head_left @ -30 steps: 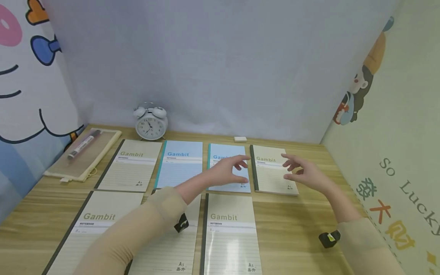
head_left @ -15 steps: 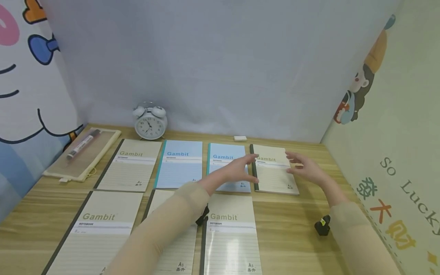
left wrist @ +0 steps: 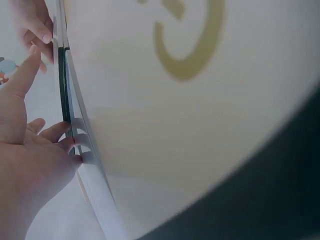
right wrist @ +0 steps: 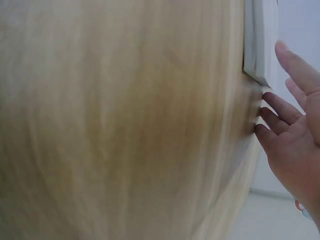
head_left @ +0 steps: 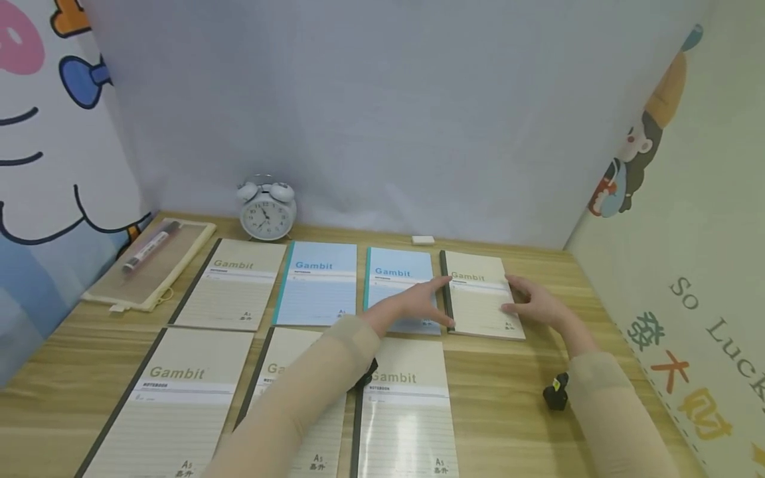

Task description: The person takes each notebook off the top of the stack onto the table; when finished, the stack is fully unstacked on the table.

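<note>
A cream Gambit notebook [head_left: 478,309] with a dark spine lies flat at the right end of the back row in the head view. My left hand [head_left: 415,302] is at its spine, thumb and fingers spread, reaching over the blue notebook [head_left: 388,273] beside it. At the opposite edge is my right hand [head_left: 540,307], thumb over the cover's side. In the left wrist view the left hand's fingertips [left wrist: 75,159] are low over a blue cover. The right wrist view has the right hand's fingers [right wrist: 274,111] down at the wooden table, close by the notebook's corner [right wrist: 257,70].
Another blue notebook [head_left: 317,285] and a cream one [head_left: 230,285] continue the back row. Larger cream notebooks [head_left: 403,411] form a front row beneath my left forearm. Behind stand a white alarm clock [head_left: 267,216] and a small white block [head_left: 422,240]. A mesh pouch [head_left: 179,259] holding a marker [head_left: 149,247] lies left.
My left hand has moved right from over the blue notebook to the cream notebook's spine. Both hands have come down lower, the right one now at the notebook's right edge. The notebook lies in place.
</note>
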The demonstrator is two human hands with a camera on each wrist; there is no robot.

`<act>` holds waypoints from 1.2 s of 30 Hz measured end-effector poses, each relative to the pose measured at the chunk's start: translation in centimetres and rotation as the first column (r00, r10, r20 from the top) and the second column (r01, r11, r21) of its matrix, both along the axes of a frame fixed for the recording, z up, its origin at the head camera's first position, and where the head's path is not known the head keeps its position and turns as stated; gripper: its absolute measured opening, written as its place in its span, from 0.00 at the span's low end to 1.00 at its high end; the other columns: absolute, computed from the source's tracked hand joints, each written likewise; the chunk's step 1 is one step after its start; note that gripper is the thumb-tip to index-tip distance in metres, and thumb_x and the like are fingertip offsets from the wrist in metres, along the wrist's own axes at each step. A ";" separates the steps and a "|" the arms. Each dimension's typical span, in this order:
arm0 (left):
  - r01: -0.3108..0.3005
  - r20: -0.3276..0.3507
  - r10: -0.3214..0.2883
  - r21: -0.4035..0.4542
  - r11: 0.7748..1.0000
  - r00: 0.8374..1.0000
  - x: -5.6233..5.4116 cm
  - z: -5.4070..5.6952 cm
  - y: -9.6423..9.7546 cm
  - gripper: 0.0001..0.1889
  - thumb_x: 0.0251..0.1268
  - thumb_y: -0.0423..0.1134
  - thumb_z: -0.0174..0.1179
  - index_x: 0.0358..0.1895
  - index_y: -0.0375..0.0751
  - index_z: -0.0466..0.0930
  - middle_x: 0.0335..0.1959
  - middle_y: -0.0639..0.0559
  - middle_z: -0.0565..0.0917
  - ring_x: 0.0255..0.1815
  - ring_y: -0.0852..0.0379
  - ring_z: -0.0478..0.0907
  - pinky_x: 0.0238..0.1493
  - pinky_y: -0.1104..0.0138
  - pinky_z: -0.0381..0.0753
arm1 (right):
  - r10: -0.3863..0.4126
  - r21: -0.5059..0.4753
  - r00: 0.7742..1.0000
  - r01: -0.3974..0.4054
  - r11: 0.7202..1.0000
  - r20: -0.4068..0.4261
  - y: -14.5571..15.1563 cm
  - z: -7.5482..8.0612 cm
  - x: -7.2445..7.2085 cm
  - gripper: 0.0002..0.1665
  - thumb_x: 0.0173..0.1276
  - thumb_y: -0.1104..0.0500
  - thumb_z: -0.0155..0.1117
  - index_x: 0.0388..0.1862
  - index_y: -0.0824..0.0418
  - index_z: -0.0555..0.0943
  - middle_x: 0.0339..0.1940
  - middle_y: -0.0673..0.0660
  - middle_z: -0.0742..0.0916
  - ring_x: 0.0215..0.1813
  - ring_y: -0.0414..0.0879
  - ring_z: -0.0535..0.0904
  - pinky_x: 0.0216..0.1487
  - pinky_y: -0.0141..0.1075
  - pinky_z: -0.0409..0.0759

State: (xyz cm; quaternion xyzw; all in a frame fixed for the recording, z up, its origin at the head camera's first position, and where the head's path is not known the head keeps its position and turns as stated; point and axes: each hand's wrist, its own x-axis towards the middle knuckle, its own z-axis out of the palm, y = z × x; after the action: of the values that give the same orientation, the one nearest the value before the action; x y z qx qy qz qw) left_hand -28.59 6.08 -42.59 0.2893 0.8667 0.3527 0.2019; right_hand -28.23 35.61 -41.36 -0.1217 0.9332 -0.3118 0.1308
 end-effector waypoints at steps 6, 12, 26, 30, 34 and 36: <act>-0.003 -0.043 0.000 -0.063 0.998 0.999 0.2 -0.2 0.4 0.53 0.54 0.57 0.66 0.76 0.45 0.43 0.76 0.49 0.51 0.76 0.51 0.47 0.74 0.55 0.41 | -0.021 -0.046 1.000 0.022 0.999 0.019 0.1 -0.6 -0.3 0.50 0.63 0.51 0.66 0.74 0.68 0.51 0.73 0.72 0.57 0.73 0.68 0.49 0.70 0.60 0.48; -0.052 -0.018 0.051 -0.048 0.997 0.999 0.2 -0.3 0.5 0.53 0.52 0.58 0.67 0.76 0.45 0.44 0.76 0.50 0.52 0.75 0.50 0.50 0.73 0.57 0.52 | -0.026 -0.024 1.000 0.026 0.999 -0.004 -0.2 -0.2 -0.2 0.47 0.65 0.51 0.64 0.74 0.67 0.52 0.71 0.74 0.60 0.72 0.69 0.52 0.69 0.61 0.51; -0.053 0.016 0.053 0.039 0.998 0.998 -0.1 -0.4 0.6 0.52 0.54 0.55 0.67 0.75 0.40 0.44 0.74 0.45 0.55 0.74 0.51 0.55 0.72 0.61 0.55 | -0.120 -0.179 0.992 0.124 0.976 0.031 -0.7 0.4 0.1 0.40 0.71 0.54 0.57 0.75 0.64 0.52 0.72 0.74 0.58 0.72 0.67 0.54 0.69 0.59 0.54; -0.067 0.066 0.062 0.078 0.995 0.996 0.1 -0.2 0.6 0.52 0.55 0.54 0.66 0.75 0.41 0.43 0.75 0.46 0.54 0.74 0.52 0.53 0.72 0.61 0.55 | -0.131 -0.205 0.991 0.134 0.970 0.030 -0.7 0.3 0.1 0.39 0.71 0.55 0.56 0.74 0.64 0.52 0.72 0.74 0.58 0.71 0.68 0.56 0.68 0.57 0.58; -0.074 0.130 0.052 0.164 0.984 0.990 0.5 0.3 0.9 0.50 0.58 0.50 0.65 0.76 0.42 0.42 0.76 0.46 0.51 0.75 0.51 0.50 0.72 0.58 0.54 | -0.135 -0.212 0.991 0.135 0.968 0.018 -0.8 0.5 0.3 0.38 0.72 0.55 0.56 0.74 0.66 0.53 0.71 0.75 0.58 0.70 0.70 0.56 0.67 0.57 0.59; -0.085 0.150 0.054 0.204 0.975 0.987 0.7 0.5 1.1 0.48 0.58 0.48 0.65 0.76 0.43 0.43 0.76 0.47 0.52 0.75 0.50 0.50 0.72 0.57 0.55 | -0.136 -0.210 0.991 0.136 0.968 0.015 -0.8 0.7 0.4 0.38 0.71 0.55 0.56 0.74 0.66 0.53 0.71 0.76 0.59 0.70 0.70 0.57 0.67 0.58 0.59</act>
State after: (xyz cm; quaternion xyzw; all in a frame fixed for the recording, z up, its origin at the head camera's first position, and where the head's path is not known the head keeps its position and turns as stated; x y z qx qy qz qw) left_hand -27.85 7.18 -42.10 0.2523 0.8175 0.4688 0.2195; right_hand -27.85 34.85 -40.70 -0.0703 0.9011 -0.4170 0.0957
